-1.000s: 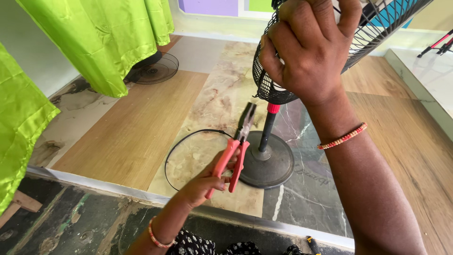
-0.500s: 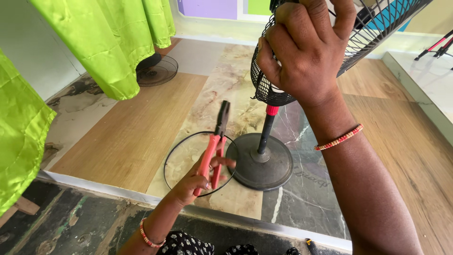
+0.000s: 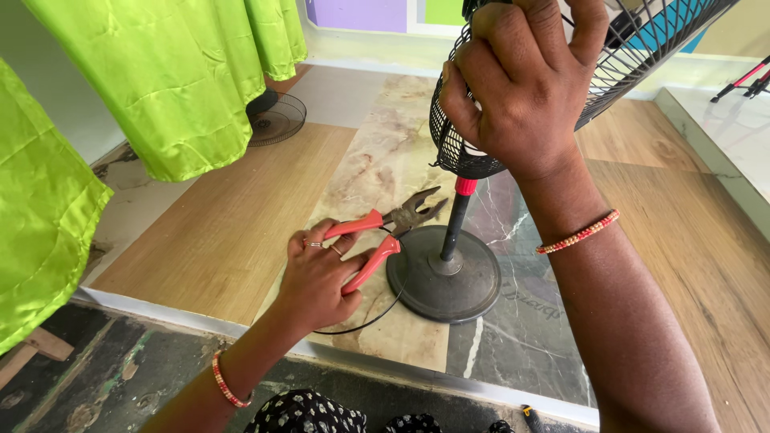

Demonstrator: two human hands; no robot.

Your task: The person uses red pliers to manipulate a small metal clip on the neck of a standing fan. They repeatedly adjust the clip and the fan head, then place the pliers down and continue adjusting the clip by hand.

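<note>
My right hand [image 3: 525,88] grips the back of a black wire fan cage [image 3: 642,48] at the top of the view. The fan stands on a black pole with a red collar [image 3: 465,186] and a round dark base [image 3: 445,277]. My left hand [image 3: 317,281] holds red-handled pliers [image 3: 385,228] low over the floor, just left of the base, with the jaws open and pointing right toward the pole. A thin black wire ring [image 3: 365,325] lies on the floor beneath my left hand, partly hidden by it.
Bright green cloth [image 3: 160,80] hangs at the left. A second round fan grille [image 3: 277,119] lies on the floor behind it. The floor is a patchwork of wood-look and marble-look panels, with a raised edge [image 3: 192,321] near me. Red tripod legs [image 3: 746,80] show at the far right.
My left hand has lowered the pliers from upright to nearly flat near the floor, and the jaws have opened. My right hand has kept its grip on the fan cage.
</note>
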